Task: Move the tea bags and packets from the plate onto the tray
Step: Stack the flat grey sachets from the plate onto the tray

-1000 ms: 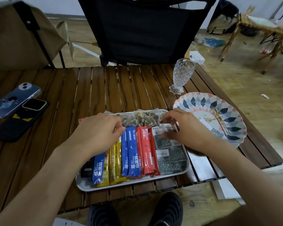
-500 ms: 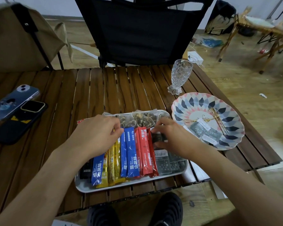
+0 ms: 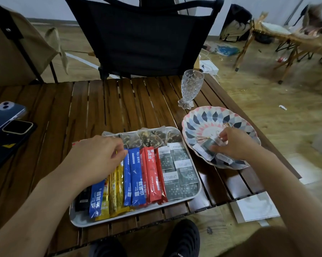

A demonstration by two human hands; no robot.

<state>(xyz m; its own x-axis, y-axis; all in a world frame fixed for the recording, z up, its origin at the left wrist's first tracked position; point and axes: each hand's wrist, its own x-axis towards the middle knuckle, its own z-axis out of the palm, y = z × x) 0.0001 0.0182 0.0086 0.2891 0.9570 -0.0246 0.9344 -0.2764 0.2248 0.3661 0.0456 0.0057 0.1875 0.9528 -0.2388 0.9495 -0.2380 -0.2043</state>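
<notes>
A white tray point(image 3: 82, 220) at the table's near edge holds stick packets point(image 3: 136, 175) in black, blue, yellow and red, several grey square packets point(image 3: 184, 171) and mesh tea bags point(image 3: 149, 137) along its far side. To its right stands a patterned plate point(image 3: 203, 119) with grey packets and gold paper clips point(image 3: 202, 139). My right hand point(image 3: 232, 143) is over the plate and pinches a grey packet point(image 3: 208, 144) there. My left hand point(image 3: 99, 158) rests on the tray's left part, fingers curled on the yellow and blue sticks.
A cut-glass goblet point(image 3: 190, 88) stands behind the plate. Two phones point(image 3: 6, 115) lie at the table's left. A black chair point(image 3: 143, 34) and a tan chair point(image 3: 9, 45) stand behind the table. White paper point(image 3: 255, 206) lies under the table's right corner.
My right hand left the grey packets on the tray, moved right to the plate and took hold of a grey packet there. My left hand stayed on the tray.
</notes>
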